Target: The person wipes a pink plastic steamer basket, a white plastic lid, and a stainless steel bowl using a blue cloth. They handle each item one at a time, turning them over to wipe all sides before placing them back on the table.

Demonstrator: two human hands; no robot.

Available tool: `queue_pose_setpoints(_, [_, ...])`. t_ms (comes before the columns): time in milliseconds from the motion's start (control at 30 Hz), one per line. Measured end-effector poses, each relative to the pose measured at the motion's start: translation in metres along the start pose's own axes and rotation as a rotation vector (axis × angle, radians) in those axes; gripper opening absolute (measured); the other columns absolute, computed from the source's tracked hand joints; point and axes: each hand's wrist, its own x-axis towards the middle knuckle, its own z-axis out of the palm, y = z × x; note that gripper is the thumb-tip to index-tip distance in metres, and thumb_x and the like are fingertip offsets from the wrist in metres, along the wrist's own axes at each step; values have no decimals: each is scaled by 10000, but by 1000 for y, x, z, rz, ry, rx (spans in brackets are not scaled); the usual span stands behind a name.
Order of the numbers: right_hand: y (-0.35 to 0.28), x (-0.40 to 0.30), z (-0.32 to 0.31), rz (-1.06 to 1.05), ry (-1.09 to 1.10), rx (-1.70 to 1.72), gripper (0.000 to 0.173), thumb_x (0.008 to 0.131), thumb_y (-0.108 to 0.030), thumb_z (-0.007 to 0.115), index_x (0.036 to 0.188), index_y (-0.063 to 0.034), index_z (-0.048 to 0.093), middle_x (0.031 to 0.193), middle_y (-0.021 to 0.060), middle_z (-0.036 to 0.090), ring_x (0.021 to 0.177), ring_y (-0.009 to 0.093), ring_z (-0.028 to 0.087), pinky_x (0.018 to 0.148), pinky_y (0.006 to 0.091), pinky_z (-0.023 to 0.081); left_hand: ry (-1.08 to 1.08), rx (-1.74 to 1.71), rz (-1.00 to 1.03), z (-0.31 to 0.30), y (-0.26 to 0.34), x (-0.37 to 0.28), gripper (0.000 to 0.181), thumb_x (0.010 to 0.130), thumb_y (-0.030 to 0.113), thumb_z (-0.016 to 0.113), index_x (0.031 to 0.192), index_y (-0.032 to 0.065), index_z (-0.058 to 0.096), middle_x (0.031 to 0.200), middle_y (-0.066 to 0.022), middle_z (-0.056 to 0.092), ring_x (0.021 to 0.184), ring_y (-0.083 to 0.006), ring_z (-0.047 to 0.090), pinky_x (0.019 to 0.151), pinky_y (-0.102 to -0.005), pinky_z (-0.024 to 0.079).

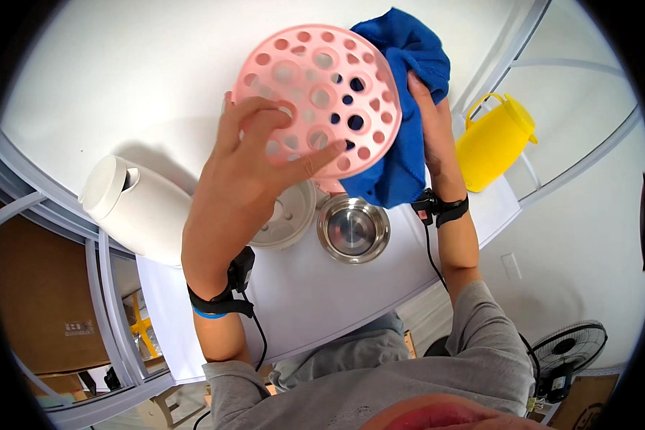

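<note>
A round pink plastic steamer-like tray [322, 98], pierced with holes of several sizes, is held up over the white table [322, 301]. My left hand [252, 156] grips it from the left, one finger hooked at a hole and another stretched across its face. A blue cloth [395, 129] drapes over the tray's right edge and shows through some holes. My right hand [432, 115] holds this cloth against that side; part of the hand is covered. Below the tray stand a shiny metal bowl [353, 229] and a partly hidden pale round plastic container [295, 215].
A white thermos jug [140, 209] stands at the left, a yellow jug [495, 141] at the right. White-framed shelving [94, 279] holds cardboard boxes [43, 290] on the left. A black fan [567, 344] is at lower right. Cables [259, 328] hang from both wrist devices.
</note>
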Motion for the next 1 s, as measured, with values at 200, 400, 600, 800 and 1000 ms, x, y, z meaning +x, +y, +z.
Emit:
queue_pose_setpoints(200, [7, 11, -16, 49, -289, -20, 706, 960, -292, 855, 1530, -19, 541, 1422, 122, 668, 1284, 213, 646, 1094, 364, 537, -14, 97, 101, -5, 5, 3, 512, 747, 33, 749, 1169, 300, 861, 1257, -37, 658, 1357, -306, 568, 1237, -574, 460])
queue_pose_setpoints(400, [8, 13, -22, -3, -319, -131, 693, 877, -157, 909, 1475, -26, 584, 1355, 93, 696, 1189, 178, 666, 1034, 348, 562, 88, 84, -99, -7, 4, 4, 681, 724, 45, 881, 1357, 244, 729, 1455, -83, 576, 1447, -368, 522, 1241, -560, 453])
queue_pose_setpoints(600, [5, 10, -20, 29, -182, 57, 553, 889, -127, 869, 1383, 6, 661, 1284, 83, 727, 1129, 165, 682, 1008, 332, 564, 284, -344, -472, 5, -9, 0, 835, 847, 94, 909, 1549, 68, 458, 1581, -149, 483, 1447, -343, 545, 1154, -473, 531])
queue_pose_setpoints(800, [1, -2, -9, 3, -171, 87, 547, 911, -96, 837, 1407, 13, 633, 1297, 90, 719, 1152, 180, 680, 1033, 351, 560, 88, -1213, -383, 12, 0, -1, 515, 1154, 214, 548, 1605, 39, 373, 1553, -101, 510, 1401, -258, 571, 1148, -443, 510])
queue_pose_setpoints(1000, [7, -9, 5, 16, -231, 70, 607, 946, -164, 841, 1475, 13, 601, 1400, 108, 677, 1254, 205, 655, 1097, 350, 529, 211, -1382, -522, 2, 13, 0, 517, 1188, 278, 504, 1621, 22, 381, 1460, -79, 589, 1258, -177, 616, 1087, -364, 512])
